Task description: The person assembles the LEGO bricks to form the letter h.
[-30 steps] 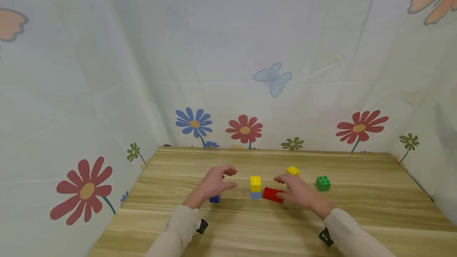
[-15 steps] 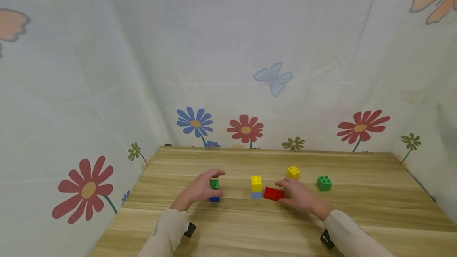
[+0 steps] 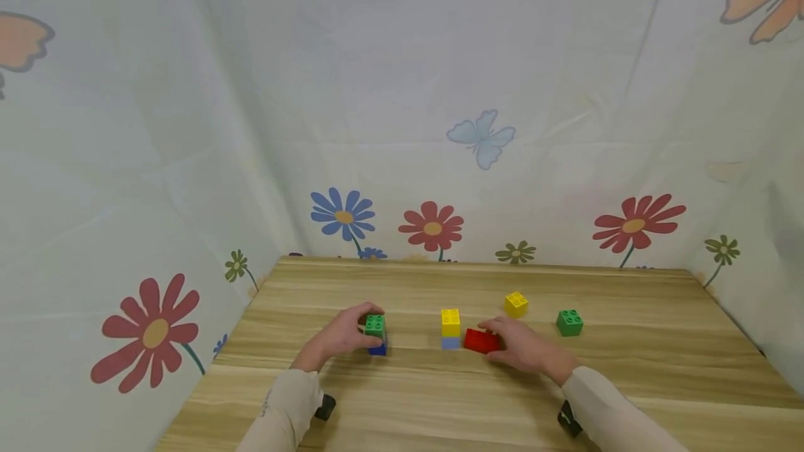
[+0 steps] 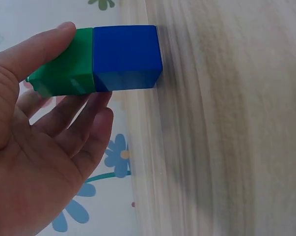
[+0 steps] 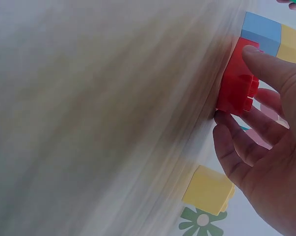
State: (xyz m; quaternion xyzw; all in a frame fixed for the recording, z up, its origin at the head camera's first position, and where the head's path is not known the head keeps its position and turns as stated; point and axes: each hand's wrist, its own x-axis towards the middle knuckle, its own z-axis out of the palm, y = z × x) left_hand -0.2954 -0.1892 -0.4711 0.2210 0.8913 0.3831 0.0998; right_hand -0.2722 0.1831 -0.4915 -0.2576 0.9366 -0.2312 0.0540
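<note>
In the head view, a green brick sits on a dark blue brick at the left of the table. My left hand pinches the green brick, thumb on its near side and fingers on its far side. The left wrist view shows the green brick flush against the blue brick. My right hand holds a red brick lying on the table, thumb in front and fingers behind. In the right wrist view the thumb tip lies over the red brick; its far side is hidden.
Just left of the red brick stands a yellow brick on a light blue brick. Behind the right hand lies another yellow brick. A green brick is farther right. A flowered curtain borders the wooden table.
My left hand has moved left from near the table's middle and taken hold of the green brick on the blue one. My right hand has closed in around the red brick.
</note>
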